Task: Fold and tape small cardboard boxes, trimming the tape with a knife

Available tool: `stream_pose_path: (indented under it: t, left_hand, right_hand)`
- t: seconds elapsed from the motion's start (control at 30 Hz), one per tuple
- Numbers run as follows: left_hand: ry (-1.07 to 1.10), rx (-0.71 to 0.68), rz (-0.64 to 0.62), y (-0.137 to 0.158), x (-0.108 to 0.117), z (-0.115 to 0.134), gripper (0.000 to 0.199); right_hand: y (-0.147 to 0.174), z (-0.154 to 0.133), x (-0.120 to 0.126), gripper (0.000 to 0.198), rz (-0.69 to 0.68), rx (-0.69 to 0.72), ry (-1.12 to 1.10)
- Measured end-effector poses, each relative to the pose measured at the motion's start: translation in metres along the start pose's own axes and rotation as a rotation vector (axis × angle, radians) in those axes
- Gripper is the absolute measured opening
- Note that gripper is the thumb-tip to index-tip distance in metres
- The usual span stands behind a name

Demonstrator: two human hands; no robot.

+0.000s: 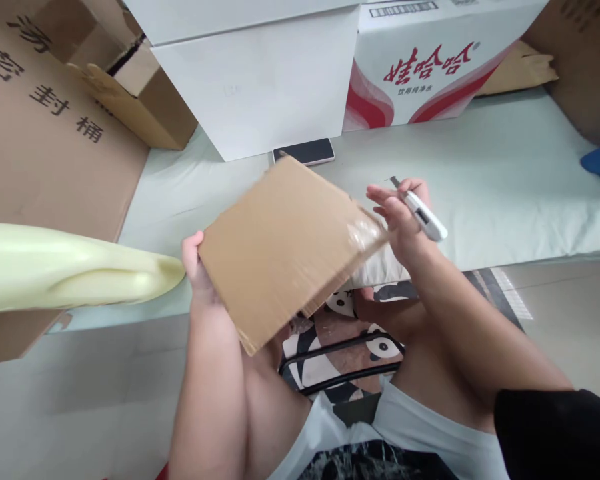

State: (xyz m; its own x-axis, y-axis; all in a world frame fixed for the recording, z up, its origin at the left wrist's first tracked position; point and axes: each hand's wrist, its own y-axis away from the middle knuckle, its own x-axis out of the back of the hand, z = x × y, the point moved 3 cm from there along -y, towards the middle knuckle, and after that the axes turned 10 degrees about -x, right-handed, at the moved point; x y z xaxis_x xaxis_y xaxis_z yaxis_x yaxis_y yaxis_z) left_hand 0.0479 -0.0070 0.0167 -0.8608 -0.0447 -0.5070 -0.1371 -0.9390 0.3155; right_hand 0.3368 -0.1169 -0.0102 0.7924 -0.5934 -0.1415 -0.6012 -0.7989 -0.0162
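A flat brown cardboard box (285,243) is held up, tilted, above my lap, with shiny clear tape along its right side. My left hand (200,267) grips the box's left edge, the thumb showing at the corner and the other fingers hidden beneath. In my right hand (405,217) is a white utility knife (425,215), its short blade out and pointing up and to the left. That hand is just off the box's taped right edge; I cannot tell whether it touches.
Behind lies a pale green cloth-covered surface (505,180) bearing a phone (307,152), a plain white box (275,87) and a white-and-red printed carton (420,73). Cardboard boxes (55,133) stand at left. A pale yellow-green smooth object (80,267) juts in from the left.
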Motion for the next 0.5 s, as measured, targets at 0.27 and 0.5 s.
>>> stream_pose_path:
  t: [0.27, 0.5]
  left_hand:
    - [0.047, -0.076, 0.027, -0.014, -0.001, -0.005, 0.034]
    - [0.064, -0.051, -0.081, -0.015, 0.002, -0.017, 0.035]
  right_hand:
    - [0.009, -0.007, -0.006, 0.067, -0.120, 0.228, 0.417]
    - [0.013, -0.018, -0.004, 0.057, 0.044, 0.210, 0.689]
